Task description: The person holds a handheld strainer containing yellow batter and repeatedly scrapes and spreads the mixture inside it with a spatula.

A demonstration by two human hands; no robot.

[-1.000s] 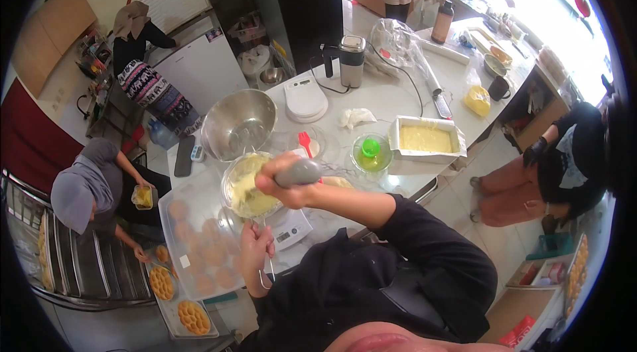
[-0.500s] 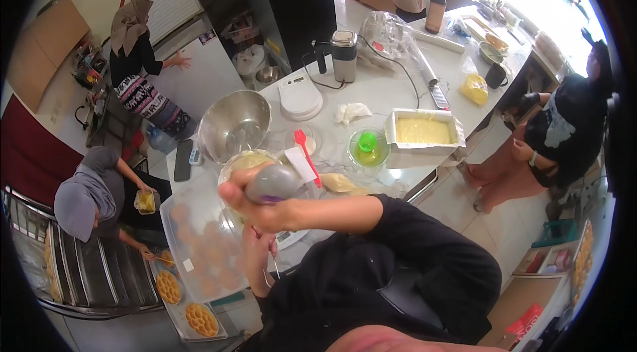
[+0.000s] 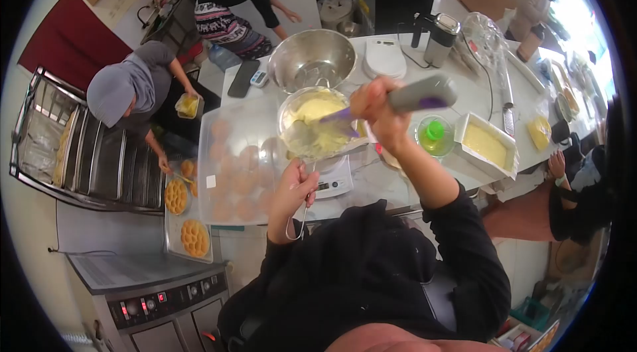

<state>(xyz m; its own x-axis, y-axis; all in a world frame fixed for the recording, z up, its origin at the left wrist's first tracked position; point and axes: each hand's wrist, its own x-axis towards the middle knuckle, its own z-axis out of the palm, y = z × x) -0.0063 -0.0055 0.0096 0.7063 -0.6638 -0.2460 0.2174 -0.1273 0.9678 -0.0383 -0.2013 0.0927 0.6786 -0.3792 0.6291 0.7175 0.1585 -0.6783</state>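
One bowl (image 3: 284, 128) of yellow mixture (image 3: 318, 108) sits near centre, partly hiding one scale (image 3: 338, 183) at five o'clock. The right hand (image 3: 381, 112) grips one purple-grey tool (image 3: 424, 93), its lower end blurred; the left hand (image 3: 294, 187) clasps one wire handle (image 3: 290, 227).

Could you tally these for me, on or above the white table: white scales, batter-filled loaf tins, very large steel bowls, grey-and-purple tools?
White scales: 2
Batter-filled loaf tin: 1
Very large steel bowl: 1
Grey-and-purple tool, in the right hand: 1
Total: 5
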